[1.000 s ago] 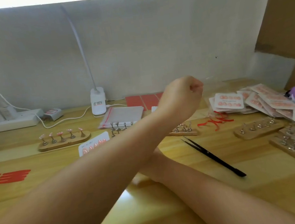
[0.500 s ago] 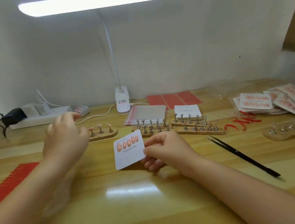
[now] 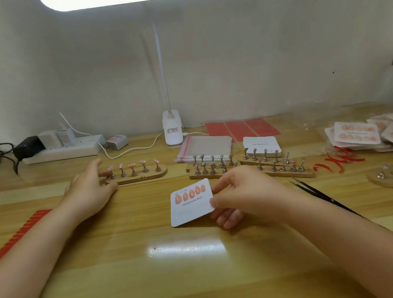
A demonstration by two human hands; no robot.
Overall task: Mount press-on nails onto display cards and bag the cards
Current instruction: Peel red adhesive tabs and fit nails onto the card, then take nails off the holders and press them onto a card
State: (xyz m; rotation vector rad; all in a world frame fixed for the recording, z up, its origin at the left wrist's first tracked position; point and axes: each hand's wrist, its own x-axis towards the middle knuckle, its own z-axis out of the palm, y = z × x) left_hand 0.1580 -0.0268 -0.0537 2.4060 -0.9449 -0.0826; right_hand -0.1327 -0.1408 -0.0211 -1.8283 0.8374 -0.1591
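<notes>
The right hand [image 3: 243, 192] pinches the display card [image 3: 191, 202] by its three-o'clock edge (light, stiff, probably bendable). At ten o'clock, the left hand [image 3: 90, 189], fingers loosely spread, reaches the wooden stand [image 3: 139, 177]; its nails [image 3: 132, 166] look tiny, so grip their sides.

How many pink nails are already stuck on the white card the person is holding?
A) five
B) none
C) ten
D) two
A: the card, pinched by the right hand, shows one row of five pink nails above its printed words, and the space below them is blank.
</notes>
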